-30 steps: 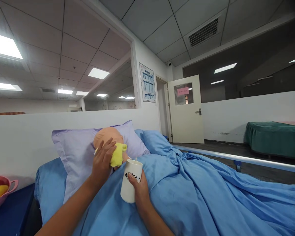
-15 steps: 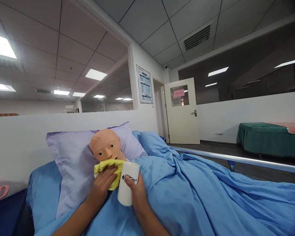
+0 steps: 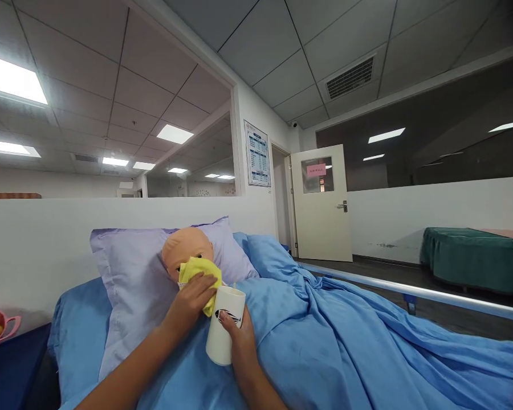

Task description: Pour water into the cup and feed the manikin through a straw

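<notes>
A bald training manikin (image 3: 186, 244) lies with its head on a lilac pillow (image 3: 132, 267). My left hand (image 3: 195, 296) presses a yellow cloth (image 3: 199, 266) over the manikin's nose and mouth, so its lower face is hidden. Wrapped round a white cup (image 3: 219, 341) with a black fish-like print is my right hand (image 3: 243, 336), its thumb across the front. The cup is slightly tilted, just right of the cloth and above the blue quilt (image 3: 299, 336). A thin pale stick or straw end shows at its rim; what is inside cannot be seen.
A metal bed rail (image 3: 461, 297) runs along the far right side of the bed. At lower left, a pink basket (image 3: 12, 329) with something yellow inside stands on a dark blue surface (image 3: 15, 370). Beyond are an open door (image 3: 320, 228) and a green-covered bed (image 3: 461, 262).
My left hand has moved the yellow cloth up from the manikin's chin onto its mouth and nose. The cup stays in my right hand, nearly in place. The view has shifted slightly.
</notes>
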The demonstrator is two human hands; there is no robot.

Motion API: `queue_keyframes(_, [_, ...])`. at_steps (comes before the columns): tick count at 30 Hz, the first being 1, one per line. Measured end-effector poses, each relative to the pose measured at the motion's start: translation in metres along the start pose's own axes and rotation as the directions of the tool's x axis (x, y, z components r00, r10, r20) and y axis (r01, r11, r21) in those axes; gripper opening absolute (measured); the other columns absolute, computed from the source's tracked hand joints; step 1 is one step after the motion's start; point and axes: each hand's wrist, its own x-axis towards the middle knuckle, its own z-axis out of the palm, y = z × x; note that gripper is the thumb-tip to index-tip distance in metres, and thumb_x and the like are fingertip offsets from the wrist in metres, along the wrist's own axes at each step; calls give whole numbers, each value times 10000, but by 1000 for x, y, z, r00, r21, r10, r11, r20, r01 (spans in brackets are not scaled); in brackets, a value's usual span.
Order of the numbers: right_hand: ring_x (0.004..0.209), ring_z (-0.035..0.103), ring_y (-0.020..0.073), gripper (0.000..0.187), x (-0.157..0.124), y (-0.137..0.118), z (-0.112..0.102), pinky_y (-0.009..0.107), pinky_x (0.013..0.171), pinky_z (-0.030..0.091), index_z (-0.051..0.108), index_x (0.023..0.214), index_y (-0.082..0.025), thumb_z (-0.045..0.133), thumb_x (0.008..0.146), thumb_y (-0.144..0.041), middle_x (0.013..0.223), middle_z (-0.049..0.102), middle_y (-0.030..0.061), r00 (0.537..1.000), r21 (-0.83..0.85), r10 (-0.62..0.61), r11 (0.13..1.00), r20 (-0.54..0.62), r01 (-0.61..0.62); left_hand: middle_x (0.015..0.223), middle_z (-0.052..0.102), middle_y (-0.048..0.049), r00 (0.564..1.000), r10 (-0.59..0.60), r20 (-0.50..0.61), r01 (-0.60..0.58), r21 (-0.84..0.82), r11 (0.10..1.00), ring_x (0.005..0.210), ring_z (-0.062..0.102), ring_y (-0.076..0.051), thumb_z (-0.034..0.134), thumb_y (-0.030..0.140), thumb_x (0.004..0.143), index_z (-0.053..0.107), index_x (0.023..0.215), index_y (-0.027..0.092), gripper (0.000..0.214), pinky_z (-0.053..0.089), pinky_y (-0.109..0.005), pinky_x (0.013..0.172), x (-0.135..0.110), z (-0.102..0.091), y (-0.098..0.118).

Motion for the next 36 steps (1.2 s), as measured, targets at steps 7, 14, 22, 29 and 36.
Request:
queue_keyframes(7, [750, 634, 192, 670, 2, 7, -4, 312, 674, 530, 553, 1188, -192, 816, 642, -480, 890, 696, 36, 997, 10, 80, 997, 24, -80, 1243, 677, -51, 999, -11, 32, 7, 125, 992, 1149, 627, -171, 469, 183, 961, 584, 1293, 234, 356, 508, -289, 1003, -55, 26, -15])
queue_keyframes(14, [800, 644, 198, 629, 2, 5, -4, 328, 733, 541, 559, 1177, -187, 813, 661, -442, 919, 698, 36, 997, -4, 67, 998, 35, -66, 1223, 683, -35, 985, -169, -43, 172, 83, 982, 1127, 638, -181, 442, 76, 909, 642, 1186, 263, 390, 550, -328, 959, -73, 22, -7])
queue_keyframes(22, [674, 608, 171, 613, 0, 3, -3, 298, 618, 525, 577, 1111, -185, 819, 626, -470, 807, 670, 9, 996, -13, 90, 996, 13, -90, 1363, 572, -112, 945, -8, -326, 55, 137, 989, 1318, 483, -253, 448, 41, 914, 591, 1240, 208, 393, 457, -475, 1062, -4, -17, 14])
queue_keyframes(29, [842, 642, 209, 573, 0, 1, 3, 328, 763, 536, 594, 1171, -197, 792, 672, -397, 969, 700, 58, 999, 43, -10, 999, 34, 8, 1320, 617, -127, 985, 159, -61, -125, 368, 922, 1319, 484, -258, 481, 59, 921, 574, 1246, 149, 350, 429, -499, 1089, -22, 14, -10])
queue_keyframes(36, [742, 639, 188, 655, -1, 1, -2, 317, 675, 542, 564, 1191, -181, 823, 637, -415, 887, 700, 38, 994, 26, 106, 994, 23, -106, 1196, 689, -105, 993, 50, -104, -10, 355, 935, 1127, 638, -220, 494, 139, 941, 595, 1231, 161, 308, 535, -389, 981, -70, 28, -3])
